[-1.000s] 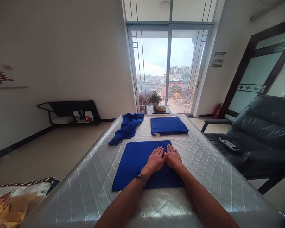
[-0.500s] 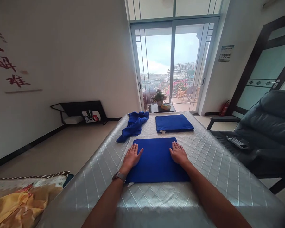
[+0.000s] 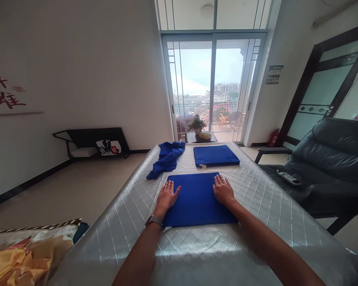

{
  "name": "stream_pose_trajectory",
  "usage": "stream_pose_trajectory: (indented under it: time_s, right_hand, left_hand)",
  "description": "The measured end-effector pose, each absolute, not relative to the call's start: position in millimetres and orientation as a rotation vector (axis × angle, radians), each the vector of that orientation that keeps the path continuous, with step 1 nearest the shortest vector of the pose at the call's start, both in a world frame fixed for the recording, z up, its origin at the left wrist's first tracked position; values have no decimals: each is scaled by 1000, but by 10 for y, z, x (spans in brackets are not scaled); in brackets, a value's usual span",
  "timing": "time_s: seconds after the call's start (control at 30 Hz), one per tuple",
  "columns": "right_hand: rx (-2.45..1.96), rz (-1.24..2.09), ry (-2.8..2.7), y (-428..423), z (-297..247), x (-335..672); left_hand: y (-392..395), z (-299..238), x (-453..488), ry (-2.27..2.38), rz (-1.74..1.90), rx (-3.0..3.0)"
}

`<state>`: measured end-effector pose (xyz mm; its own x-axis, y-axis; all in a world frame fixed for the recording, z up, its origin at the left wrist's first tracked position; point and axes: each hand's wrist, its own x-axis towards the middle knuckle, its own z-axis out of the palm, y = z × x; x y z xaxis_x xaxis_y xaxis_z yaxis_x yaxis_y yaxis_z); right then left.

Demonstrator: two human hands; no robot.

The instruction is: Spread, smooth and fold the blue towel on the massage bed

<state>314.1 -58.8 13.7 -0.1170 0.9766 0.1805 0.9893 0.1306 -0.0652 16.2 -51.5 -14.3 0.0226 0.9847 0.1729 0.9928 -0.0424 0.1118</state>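
Note:
A blue cloth folded into a flat rectangle (image 3: 197, 202) lies in front of me on the silver quilted cover (image 3: 131, 222). On its left edge rests my left hand (image 3: 167, 195), flat with the fingers stretched forward and a watch at the wrist. My right hand (image 3: 223, 190) lies flat on the right edge, palm down, fingers extended. Beyond the hands sits a neat stack of folded blue cloth (image 3: 216, 155) with a small white tag at its near edge. To the left of that stack is a crumpled blue cloth (image 3: 168, 157).
A dark padded armchair (image 3: 313, 167) stands at the right, with a white device (image 3: 289, 178) on its seat. At the lower left lies yellow fabric (image 3: 18, 262). A small table with a potted plant (image 3: 197, 124) is by the glass sliding door (image 3: 214, 91).
Both hands stay flat on the folded cloth, with hardly any shift. The camera view has turned slightly, so the room's background appears a little further left.

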Motion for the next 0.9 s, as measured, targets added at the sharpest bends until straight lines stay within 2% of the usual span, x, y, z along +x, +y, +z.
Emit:
stream_pose_trajectory:
  time_s: [0.4, 0.57, 0.9]
  right_hand:
    - [-2039, 174, -2264, -937, 34, 3247]
    - [-2045, 149, -2273, -925, 36, 3227]
    - [-1993, 118, -2291, -916, -34, 3255]
  left_hand:
    - [-563, -57, 176, -2170, -336, -2183]
    - [-692, 160, 288, -1989, -594, -2064]
    - [-894, 14, 1661, -1468, -552, -2693]
